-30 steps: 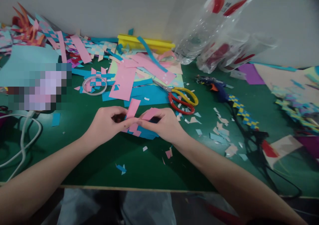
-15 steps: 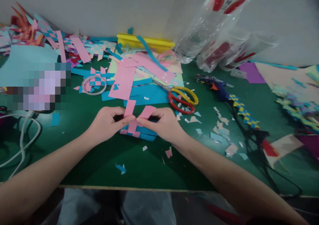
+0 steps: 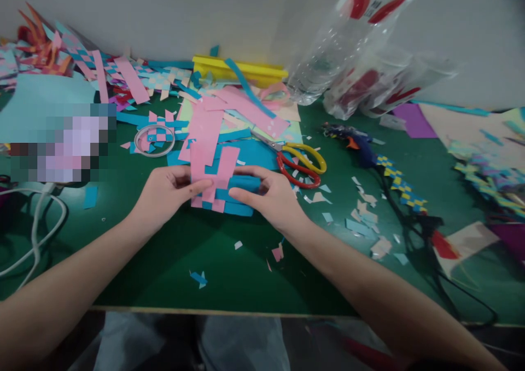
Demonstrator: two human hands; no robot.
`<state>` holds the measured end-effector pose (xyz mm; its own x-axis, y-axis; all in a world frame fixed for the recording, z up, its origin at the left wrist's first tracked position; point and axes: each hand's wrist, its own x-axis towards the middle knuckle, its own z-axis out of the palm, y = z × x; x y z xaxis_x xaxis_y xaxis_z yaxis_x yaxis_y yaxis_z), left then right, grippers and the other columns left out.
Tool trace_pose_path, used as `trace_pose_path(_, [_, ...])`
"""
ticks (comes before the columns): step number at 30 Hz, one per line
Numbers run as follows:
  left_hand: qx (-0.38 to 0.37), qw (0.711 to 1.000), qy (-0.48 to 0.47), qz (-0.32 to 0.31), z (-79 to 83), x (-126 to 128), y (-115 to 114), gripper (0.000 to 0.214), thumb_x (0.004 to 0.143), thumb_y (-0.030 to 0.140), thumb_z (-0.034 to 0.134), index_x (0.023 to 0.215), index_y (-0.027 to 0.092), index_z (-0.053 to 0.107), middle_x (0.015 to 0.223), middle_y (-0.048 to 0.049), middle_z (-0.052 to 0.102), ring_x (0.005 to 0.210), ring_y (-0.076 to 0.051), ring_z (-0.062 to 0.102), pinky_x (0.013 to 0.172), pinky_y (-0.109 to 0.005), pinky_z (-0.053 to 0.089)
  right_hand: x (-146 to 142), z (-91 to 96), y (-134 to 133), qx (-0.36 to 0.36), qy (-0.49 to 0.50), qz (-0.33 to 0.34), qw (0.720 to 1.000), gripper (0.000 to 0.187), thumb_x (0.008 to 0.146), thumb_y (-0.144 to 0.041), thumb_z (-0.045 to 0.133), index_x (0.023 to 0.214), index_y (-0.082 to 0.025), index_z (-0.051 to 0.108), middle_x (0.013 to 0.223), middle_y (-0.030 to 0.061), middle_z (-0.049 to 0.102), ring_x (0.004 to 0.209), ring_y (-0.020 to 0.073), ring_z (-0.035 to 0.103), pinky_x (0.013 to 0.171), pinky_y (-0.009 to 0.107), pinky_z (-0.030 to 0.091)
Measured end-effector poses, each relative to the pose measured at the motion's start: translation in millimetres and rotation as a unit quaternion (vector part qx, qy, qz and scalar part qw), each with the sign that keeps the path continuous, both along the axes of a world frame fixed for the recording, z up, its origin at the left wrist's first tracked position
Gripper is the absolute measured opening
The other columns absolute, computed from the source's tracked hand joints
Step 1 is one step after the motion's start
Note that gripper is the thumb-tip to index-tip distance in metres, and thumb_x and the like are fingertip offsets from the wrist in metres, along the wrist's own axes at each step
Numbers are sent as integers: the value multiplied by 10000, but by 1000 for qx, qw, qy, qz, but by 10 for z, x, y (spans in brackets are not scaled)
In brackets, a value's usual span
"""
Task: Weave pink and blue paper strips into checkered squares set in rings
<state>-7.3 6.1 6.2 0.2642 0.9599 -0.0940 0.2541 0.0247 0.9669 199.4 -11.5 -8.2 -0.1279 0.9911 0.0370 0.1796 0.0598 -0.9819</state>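
Between my hands is a small mat of woven paper strips [image 3: 221,182], pink ones crossing blue ones, held over the near middle of the table. My left hand [image 3: 168,193] pinches its left side, thumb across the pink strips and the other fingers behind. At the right, my right hand [image 3: 270,193] grips the blue strip ends, its thumb in front and fingers behind. Two pink strips stick up beyond the mat's far edge. Scissors [image 3: 301,163] with one red and one yellow handle lie just past my right hand.
A tape roll [image 3: 155,141] lies left of centre, near a phone [image 3: 69,146] with a white cable [image 3: 36,234]. Pink and blue paper [image 3: 205,130] is piled behind. Plastic-wrapped cups [image 3: 348,81] lean at the back wall. Paper scraps [image 3: 367,212] and a black cable [image 3: 394,212] lie right.
The woven strips have been raised and turned more upright, showing their front. The pink strips, earlier pinched by both thumbs, now stand side by side. My right hand has shifted to the blue ends.
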Motion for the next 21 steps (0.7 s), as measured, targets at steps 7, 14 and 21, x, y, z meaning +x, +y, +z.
trace_pose_path(7, [-60,988,-139,38,-63,-11,31,323,706,407,757,911,165,693,929,-57,721,838,-180,663,753,-281,549,1,-43,17,-115,200,108,967,300,672,-381,776,927,-242,700,1030,22,716,953,183,671,848,379,569])
trace_pose_path(14, [-132,971,-201,-8,-29,7,14,371,645,407,800,902,163,690,829,-38,714,710,-154,661,613,-233,541,-8,13,-2,-168,243,175,939,257,647,-389,791,833,-231,711,885,7,736,845,175,693,824,366,575])
trace_pose_path(21, [-170,959,-218,-65,-56,39,-3,377,635,406,806,919,182,697,715,-13,694,674,-156,664,571,-228,536,11,-53,21,-139,247,198,938,223,654,-363,793,767,-201,691,754,-5,711,715,138,670,751,320,574])
